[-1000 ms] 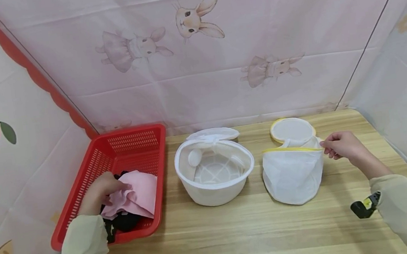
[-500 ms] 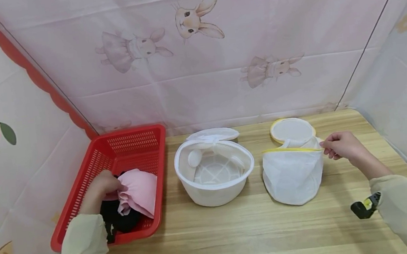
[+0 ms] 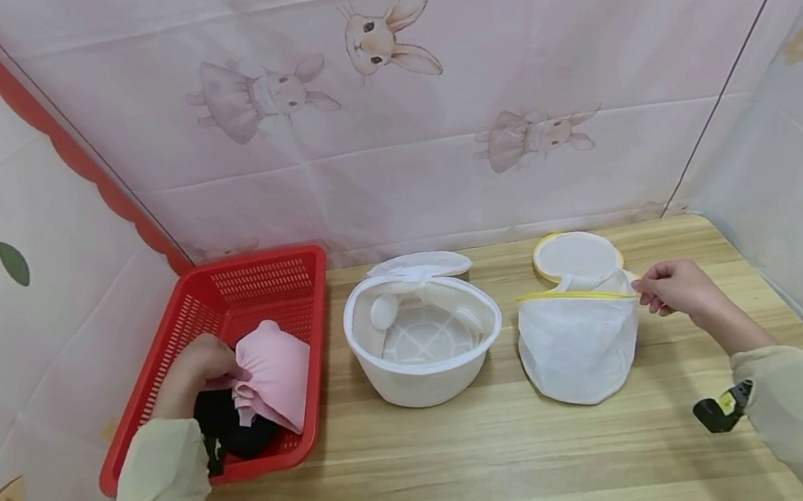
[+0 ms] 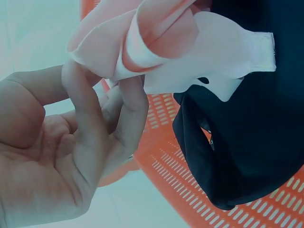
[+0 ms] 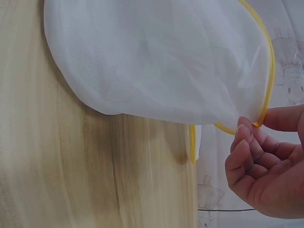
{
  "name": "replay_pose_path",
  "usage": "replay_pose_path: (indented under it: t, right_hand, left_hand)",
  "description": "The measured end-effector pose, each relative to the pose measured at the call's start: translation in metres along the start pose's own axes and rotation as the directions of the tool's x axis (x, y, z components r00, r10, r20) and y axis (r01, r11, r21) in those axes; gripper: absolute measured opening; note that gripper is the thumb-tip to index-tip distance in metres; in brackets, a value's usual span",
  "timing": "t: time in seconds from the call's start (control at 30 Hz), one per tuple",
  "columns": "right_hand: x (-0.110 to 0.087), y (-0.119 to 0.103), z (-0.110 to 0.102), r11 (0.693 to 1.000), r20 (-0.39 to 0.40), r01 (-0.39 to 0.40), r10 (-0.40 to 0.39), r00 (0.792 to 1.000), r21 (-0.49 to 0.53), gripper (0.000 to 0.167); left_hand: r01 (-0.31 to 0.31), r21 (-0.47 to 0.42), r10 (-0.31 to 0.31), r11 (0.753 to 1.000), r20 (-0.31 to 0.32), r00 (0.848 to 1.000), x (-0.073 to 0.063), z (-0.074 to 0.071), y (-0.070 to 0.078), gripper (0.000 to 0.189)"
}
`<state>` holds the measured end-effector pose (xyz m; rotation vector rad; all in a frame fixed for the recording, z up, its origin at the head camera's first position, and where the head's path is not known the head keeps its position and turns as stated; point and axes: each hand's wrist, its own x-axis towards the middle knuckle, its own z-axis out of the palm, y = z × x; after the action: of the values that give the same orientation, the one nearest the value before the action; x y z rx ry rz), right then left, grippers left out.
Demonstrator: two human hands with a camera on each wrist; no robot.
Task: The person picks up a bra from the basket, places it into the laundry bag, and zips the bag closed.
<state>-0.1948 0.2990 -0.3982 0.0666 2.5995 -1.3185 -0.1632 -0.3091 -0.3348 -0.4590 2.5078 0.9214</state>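
Left hand (image 3: 196, 373) inside the red basket (image 3: 164, 385), fingers (image 4: 85, 109) curled around a fold of the pink garment (image 3: 274, 372). Garment is now bunched and lifted higher than a second ago, when it lay spread flatter; more of the black garment (image 3: 232, 431) beneath shows. Right hand (image 3: 674, 290) unchanged: thumb and fingertip (image 5: 247, 128) pinch the yellow-trimmed rim of the white mesh bag (image 3: 579, 346), other fingers loosely curled. Bag stands on the wooden table (image 3: 470, 458), just beside the white mesh tub (image 3: 423, 343), as before.
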Motion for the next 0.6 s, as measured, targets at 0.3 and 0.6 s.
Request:
replay_pose_path:
  t: [0.3,0.6]
  right_hand:
    - [-0.0016,-0.0012,0.0002,1.0,0.002,-0.006,0.006,1.0,-0.009,0.024]
    - [-0.0006,-0.0002,0.0004,1.0,0.001,0.004,-0.004,1.0,-0.006,0.025]
  left_hand:
    - [0.004,-0.014,-0.004,1.0,0.016,1.0,0.0002,0.0007,-0.0002,0.014]
    - [0.028,-0.024,-0.028,0.999,0.014,1.0,-0.0003,0.0028,0.0009,0.016]
